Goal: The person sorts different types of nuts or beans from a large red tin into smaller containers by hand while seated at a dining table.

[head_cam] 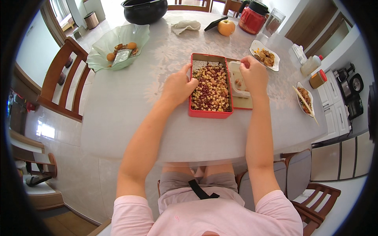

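A red rectangular box sits on the table, full of mixed dried beans and peanuts. White grains show in its far left corner. My left hand grips the box's left side, thumb and forefinger at the rim. To the right, a small translucent plastic container holds a few peanuts. It rests on what looks like the box's red-edged lid. Over the container's far right side, my right hand has its thumb and fingertips drawn together; whether anything is between them is hidden.
A green glass bowl with eggs and a packet stands left. Behind are a black pot, a cloth, an apple and a red jug. Two food dishes, one with chopsticks, stand at right near jars.
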Motion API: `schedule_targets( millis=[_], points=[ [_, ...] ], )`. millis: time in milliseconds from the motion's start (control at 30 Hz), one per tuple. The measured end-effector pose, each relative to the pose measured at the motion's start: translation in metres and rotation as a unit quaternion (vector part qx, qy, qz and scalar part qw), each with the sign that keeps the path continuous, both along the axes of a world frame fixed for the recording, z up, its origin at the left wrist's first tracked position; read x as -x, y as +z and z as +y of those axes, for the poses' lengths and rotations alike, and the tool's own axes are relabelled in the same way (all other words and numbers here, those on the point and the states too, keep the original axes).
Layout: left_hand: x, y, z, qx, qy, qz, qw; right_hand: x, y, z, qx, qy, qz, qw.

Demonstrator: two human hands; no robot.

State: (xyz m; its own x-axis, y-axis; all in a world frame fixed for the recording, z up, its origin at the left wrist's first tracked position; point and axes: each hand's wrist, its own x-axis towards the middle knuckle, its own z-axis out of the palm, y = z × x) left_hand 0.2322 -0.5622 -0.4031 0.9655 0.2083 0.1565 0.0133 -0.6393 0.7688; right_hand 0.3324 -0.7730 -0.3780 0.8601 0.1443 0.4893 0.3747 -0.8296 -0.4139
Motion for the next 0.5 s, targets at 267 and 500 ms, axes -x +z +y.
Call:
schedule_targets(
  millis=[267,500],
  points=[
    [-0.001,0.001,-0.001,0.005,0.001,0.006,1.000,0.004,-0.006,0.009,-0.007,0.122,-0.099,0.988],
    [-0.002,-0.001,0.000,-0.002,0.002,-0.009,1.000,0.010,-0.032,0.042,0.122,0.207,-0.093,0.966]
  ],
)
